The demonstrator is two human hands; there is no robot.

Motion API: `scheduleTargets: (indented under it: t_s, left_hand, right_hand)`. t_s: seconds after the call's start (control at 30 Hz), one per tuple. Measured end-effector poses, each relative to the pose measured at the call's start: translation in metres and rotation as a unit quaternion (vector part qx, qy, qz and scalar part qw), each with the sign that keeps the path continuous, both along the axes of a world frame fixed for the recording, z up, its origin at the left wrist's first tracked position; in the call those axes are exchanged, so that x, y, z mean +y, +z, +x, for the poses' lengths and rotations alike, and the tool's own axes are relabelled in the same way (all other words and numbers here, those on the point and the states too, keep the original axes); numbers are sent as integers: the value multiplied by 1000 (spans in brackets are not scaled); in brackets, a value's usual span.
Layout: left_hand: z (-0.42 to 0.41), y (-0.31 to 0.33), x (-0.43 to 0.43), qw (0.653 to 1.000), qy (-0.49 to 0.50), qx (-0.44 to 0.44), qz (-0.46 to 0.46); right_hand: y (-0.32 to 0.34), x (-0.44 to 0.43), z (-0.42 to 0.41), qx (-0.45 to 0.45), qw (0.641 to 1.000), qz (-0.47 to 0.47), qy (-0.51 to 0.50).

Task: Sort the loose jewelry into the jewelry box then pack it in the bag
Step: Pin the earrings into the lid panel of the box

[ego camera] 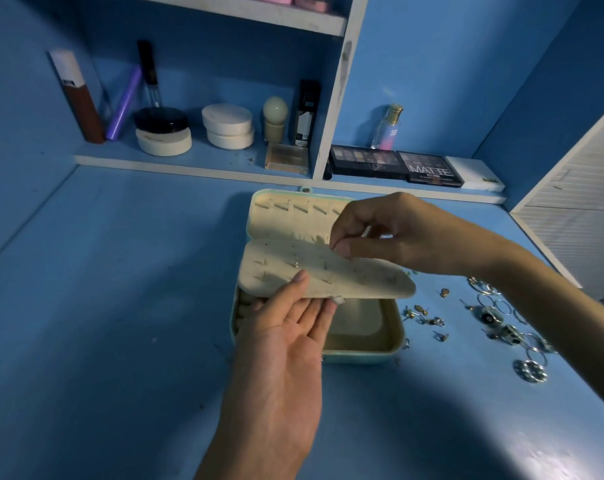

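A teal jewelry box (363,356) with cream lining lies open on the blue table, its lid (286,216) folded back. A cream earring panel (363,282) with several studs in it is lifted over the tray. My left hand (283,341) holds the panel's near edge, thumb on top and fingers underneath. My right hand (397,233) pinches a tiny piece, apparently an earring, at the panel's upper edge. Loose earrings (428,315) and metal rings (531,370) lie scattered on the table right of the box. No bag is in view.
Behind the box runs a low shelf with cosmetic jars (228,128), eyeshadow palettes (428,169) and a perfume bottle (387,128). A white slatted panel (577,216) borders the table on the right. Blue walls close in the left and back.
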State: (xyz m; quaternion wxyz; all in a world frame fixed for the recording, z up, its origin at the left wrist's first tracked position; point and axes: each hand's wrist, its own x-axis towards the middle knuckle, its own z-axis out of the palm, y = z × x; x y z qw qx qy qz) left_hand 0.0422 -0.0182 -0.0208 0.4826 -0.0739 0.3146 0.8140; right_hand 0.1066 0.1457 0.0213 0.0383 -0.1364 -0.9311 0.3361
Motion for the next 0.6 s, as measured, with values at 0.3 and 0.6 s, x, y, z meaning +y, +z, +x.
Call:
scheduleTargets:
  t_s: [0.3,0.6]
  left_hand:
    - [1,-1,0,1000,3,-13,6]
    - [0,2,-2,1000,6,-14,14]
  right_hand:
    - [13,-3,-16,-77,996,18,42]
    - [19,-6,-19,-92,993,52,58]
